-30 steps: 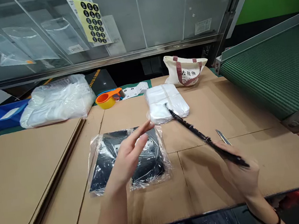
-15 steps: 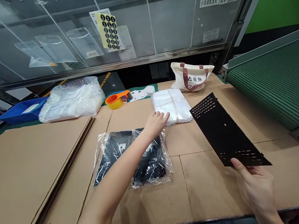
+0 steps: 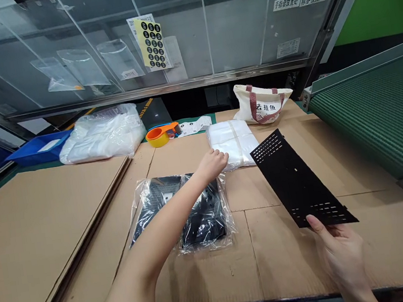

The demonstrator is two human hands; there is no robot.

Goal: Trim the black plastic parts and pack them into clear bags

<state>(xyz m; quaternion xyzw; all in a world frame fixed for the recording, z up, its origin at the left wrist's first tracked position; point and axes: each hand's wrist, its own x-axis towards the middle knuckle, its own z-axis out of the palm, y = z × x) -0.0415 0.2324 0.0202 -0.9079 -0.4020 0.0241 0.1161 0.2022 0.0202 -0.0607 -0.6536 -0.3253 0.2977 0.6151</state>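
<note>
My right hand (image 3: 338,246) grips a flat black perforated metal panel (image 3: 295,178) by its near end, thumb on top. The panel is raised and tilted, with rows of slots at both ends. My left hand (image 3: 214,163) reaches to the near left corner of a banded stack of clear plastic bags (image 3: 235,141). Its fingers are curled closed there, and what lies between them is hidden. Under my left forearm, clear plastic packaging (image 3: 229,217) encloses black panels (image 3: 200,221), partly covered by the arm.
Cardboard sheets (image 3: 48,232) are piled at left. Along the back stand a blue tray (image 3: 29,154), a bulky plastic-wrapped bundle (image 3: 104,134), an orange tape dispenser (image 3: 161,134) and a cloth bag (image 3: 262,105). A green conveyor belt (image 3: 380,116) borders the right side.
My left fingers have curled in at the bag stack, where the index finger stuck out before. The panel in my right hand has shifted slightly left. The whole view has shifted a little.
</note>
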